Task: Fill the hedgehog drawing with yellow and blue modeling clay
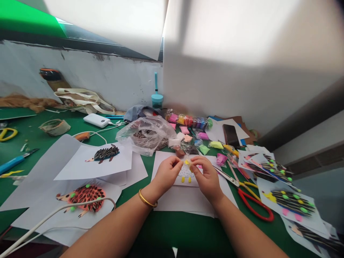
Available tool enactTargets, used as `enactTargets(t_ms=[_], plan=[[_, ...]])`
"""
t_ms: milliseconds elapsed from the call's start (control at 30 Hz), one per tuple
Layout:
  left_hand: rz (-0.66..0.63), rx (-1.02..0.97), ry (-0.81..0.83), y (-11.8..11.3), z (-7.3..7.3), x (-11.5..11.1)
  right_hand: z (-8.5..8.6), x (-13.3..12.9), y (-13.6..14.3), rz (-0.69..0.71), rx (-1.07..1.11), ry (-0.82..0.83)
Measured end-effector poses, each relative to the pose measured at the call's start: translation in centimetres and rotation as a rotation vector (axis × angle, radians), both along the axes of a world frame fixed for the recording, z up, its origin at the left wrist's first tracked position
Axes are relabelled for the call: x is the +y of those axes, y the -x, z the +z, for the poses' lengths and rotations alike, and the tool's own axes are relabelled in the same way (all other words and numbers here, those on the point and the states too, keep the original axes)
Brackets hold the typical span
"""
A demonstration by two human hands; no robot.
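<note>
My left hand [168,171], with a gold bangle on its wrist, and my right hand [206,176] meet above a white sheet [172,197]. Between their thumbs and fingertips they pinch a small clear plastic packet with yellow clay [187,162] in it. Right below lies a drawing with a dotted body [184,173] and two yellow clay feet [183,179]. My hands cover part of that drawing. Just beyond my fingers, several small packets of coloured clay [188,137] lie in a loose heap.
A plastic bag of sunflower seeds [146,138] sits behind the sheet. Red-and-yellow-handled scissors [255,202] lie at right, near finished hedgehog pictures [291,200]. More hedgehog sheets [83,197] are at left, crossed by a white cable [53,217]. A phone [230,135] rests at the back right.
</note>
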State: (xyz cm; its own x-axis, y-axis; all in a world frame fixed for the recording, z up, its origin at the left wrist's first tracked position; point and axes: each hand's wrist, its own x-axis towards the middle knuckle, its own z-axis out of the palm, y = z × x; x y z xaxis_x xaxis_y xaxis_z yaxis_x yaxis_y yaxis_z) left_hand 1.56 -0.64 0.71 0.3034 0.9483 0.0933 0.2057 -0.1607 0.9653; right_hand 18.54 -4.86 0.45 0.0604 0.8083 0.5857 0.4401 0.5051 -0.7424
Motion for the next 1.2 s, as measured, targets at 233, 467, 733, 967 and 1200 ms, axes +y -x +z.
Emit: enactTargets(t_ms=[233,467,733,967,1200], plan=[[0.040,-0.030,-0.327,0.4,0.7,-0.8,-0.2,0.1,-0.2,-0.009,0.006,0.035],[0.068,0.061,-0.366,0.2,0.1,-0.9,-0.6,0.1,0.0,0.056,0.137,0.092],[0.027,0.165,-0.524,0.3,0.4,-0.8,-0.2,0.1,0.3,0.076,0.197,0.110],[-0.079,0.165,-0.636,0.2,0.6,-1.1,-0.9,0.4,0.3,0.107,0.260,0.137],[-0.052,0.260,-0.757,0.4,0.5,-0.9,-0.9,0.3,0.2,0.147,0.287,0.170]])
